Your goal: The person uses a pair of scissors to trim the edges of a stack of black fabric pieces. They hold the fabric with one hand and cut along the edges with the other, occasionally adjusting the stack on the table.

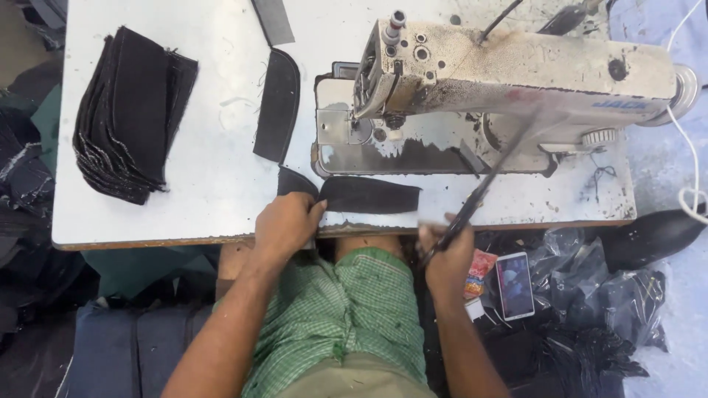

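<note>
My left hand (pixel 286 223) grips a black fabric piece (pixel 369 194) at the front edge of the white table (pixel 214 184); the piece lies flat just in front of the sewing machine (pixel 509 70). My right hand (pixel 447 254) holds a pair of black scissors (pixel 483 186), blurred, with the blades pointing up and to the right across the machine bed. Another curved black fabric piece (pixel 278 105) lies on the table left of the machine.
A thick stack of black fabric pieces (pixel 133 114) sits at the table's left. A phone (pixel 515 285) and black plastic bags (pixel 597 309) lie to my right, below the table. Dark cloth is piled at the far left. A white cable (pixel 689 147) hangs at the right.
</note>
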